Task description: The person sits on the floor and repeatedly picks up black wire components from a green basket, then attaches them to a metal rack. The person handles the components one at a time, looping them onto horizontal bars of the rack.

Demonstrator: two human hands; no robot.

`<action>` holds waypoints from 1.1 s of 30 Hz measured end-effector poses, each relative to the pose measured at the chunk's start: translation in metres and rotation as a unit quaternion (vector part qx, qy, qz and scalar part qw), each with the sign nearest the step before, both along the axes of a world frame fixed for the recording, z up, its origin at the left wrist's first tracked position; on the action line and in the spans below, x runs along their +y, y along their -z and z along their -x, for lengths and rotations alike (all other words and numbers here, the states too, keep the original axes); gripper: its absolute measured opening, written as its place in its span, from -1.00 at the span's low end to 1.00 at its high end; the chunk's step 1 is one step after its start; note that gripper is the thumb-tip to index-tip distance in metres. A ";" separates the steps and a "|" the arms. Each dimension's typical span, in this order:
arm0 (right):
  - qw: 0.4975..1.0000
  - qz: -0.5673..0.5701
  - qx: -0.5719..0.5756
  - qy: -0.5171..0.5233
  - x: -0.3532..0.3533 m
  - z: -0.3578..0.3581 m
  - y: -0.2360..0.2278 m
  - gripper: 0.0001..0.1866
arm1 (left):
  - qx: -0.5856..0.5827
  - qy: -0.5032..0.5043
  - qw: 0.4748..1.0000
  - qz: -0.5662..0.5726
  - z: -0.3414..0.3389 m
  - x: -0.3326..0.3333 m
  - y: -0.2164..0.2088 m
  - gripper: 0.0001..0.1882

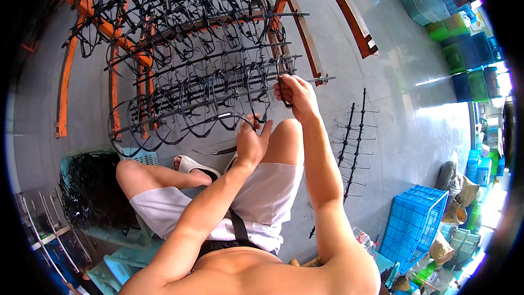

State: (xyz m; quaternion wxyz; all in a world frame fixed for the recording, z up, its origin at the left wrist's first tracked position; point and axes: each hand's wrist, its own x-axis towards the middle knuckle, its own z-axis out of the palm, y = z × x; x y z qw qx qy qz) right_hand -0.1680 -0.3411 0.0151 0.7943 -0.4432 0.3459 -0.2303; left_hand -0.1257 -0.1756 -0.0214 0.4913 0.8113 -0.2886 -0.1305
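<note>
In front of me, thin black curved strips [204, 125] hang in rows on dark bars [180, 110] with small hooks. My left hand [254, 141] is below the nearest row, its fingers closed around the end of one glossy black strip. Farther right and higher, my right hand [296, 95] pinches a narrow black loop-shaped strip [280, 71] near the end of a bar. The fingertips of both hands partly cover what they grip. I cannot make out exactly what kind of part the strips are.
An orange metal rack [116, 35] carries the bars. At left, a pale green crate [143, 239] holds a tangled heap of black strips [98, 191]. Loose hooked bars [355, 136] lie on the grey floor at right. A blue crate [412, 224] stands nearby, with stacked bins [472, 54] beyond.
</note>
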 end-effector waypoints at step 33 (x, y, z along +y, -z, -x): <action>0.991 0.101 0.087 -0.017 0.000 0.022 -0.013 -0.67 | 0.145 -0.010 0.989 -0.002 -0.014 -0.013 -0.026 -0.80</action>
